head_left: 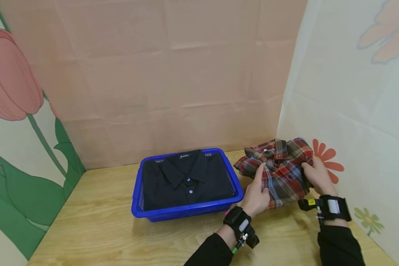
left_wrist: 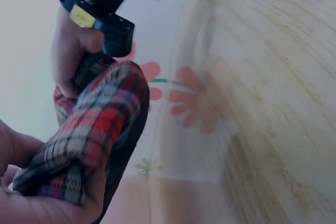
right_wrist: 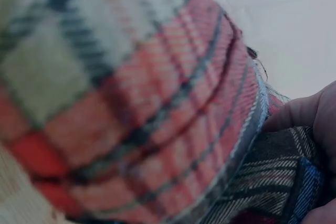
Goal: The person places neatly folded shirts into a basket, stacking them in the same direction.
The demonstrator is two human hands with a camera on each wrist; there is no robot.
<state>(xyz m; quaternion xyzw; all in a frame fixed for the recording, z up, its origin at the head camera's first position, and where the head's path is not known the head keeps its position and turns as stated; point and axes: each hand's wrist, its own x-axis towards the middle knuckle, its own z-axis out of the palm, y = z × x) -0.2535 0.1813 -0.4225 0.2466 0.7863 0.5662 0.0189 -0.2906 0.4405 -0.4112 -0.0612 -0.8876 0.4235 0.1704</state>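
A red, grey and blue plaid shirt (head_left: 286, 177), bunched with its collar toward the back, is held between both hands at the right of the table. My left hand (head_left: 256, 195) grips its left side; in the left wrist view the thumb and fingers (left_wrist: 89, 198) pinch the folded cloth. On the opposite side my right hand (head_left: 319, 177) grips the shirt's edge, and the right wrist view shows thumb and finger (right_wrist: 299, 114) around a fold of plaid cloth (right_wrist: 157, 114). Beside the left hand, a folded black shirt (head_left: 199, 188) lies collar-up in a blue basket (head_left: 189, 212).
The wooden table (head_left: 96, 221) meets a tan backdrop (head_left: 173, 92) behind the basket. A pale sheet with printed flowers (head_left: 369, 147) rises close by the right hand. Another printed sheet with a large tulip (head_left: 13, 74) borders the left side.
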